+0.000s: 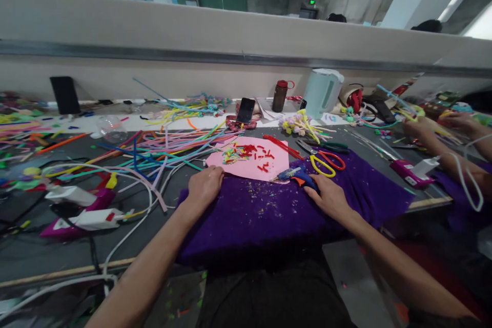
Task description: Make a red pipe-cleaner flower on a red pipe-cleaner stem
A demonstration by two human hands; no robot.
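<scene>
A pink sheet (278, 149) lies on the purple cloth (238, 220), carrying short red, yellow and green pipe-cleaner pieces (246, 151). At the sheet's near left corner, my left hand (206, 184) is closed on its edge, with the fingertips partly hidden. My right hand (327, 196) grips the handle of a blue hot glue gun (294, 173) with an orange trigger; its nozzle points left over the sheet's near right corner. Just beyond my right hand are scissors (323, 164) with one yellow and one red handle. Longer red stems (282, 146) lie at the sheet's far right edge.
Long coloured pipe cleaners (169, 146) and cables crowd the left side, with a magenta power strip (77, 215). Behind stand a phone (245, 111), a brown bottle (280, 97) and a pale blue kettle (321, 93). At right, another person's hands (421, 130) work near another power strip (407, 171).
</scene>
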